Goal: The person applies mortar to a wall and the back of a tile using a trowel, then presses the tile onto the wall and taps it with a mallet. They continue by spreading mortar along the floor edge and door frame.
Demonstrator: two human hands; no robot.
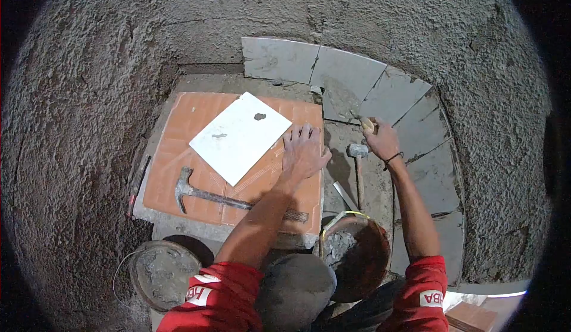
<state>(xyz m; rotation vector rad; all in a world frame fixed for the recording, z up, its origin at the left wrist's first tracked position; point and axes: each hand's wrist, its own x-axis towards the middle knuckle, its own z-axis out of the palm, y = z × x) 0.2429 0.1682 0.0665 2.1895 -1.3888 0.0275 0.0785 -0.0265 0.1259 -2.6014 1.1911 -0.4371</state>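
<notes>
My left hand [304, 152] lies flat with fingers spread on a stack of orange tiles [160, 171]. Its fingertips are beside a white tile [229, 147] with two dark mortar spots. My right hand [383, 140] is closed around the pale handle of a trowel [366, 124]. The grey blade points up and left against the wall tiles [345, 73], where it blends with the smeared mortar. Just below this hand a small mallet [358, 152] lies on the ledge. A claw hammer [208, 195] rests on the orange tiles, partly under my left forearm.
A bucket [363, 260] with grey mortar stands between my arms, and another bucket [165, 275] is at lower left. A narrow white strip [345, 196] lies by the mallet. Rough plastered walls [89, 112] surround the space. More tiles [437, 183] line the right side.
</notes>
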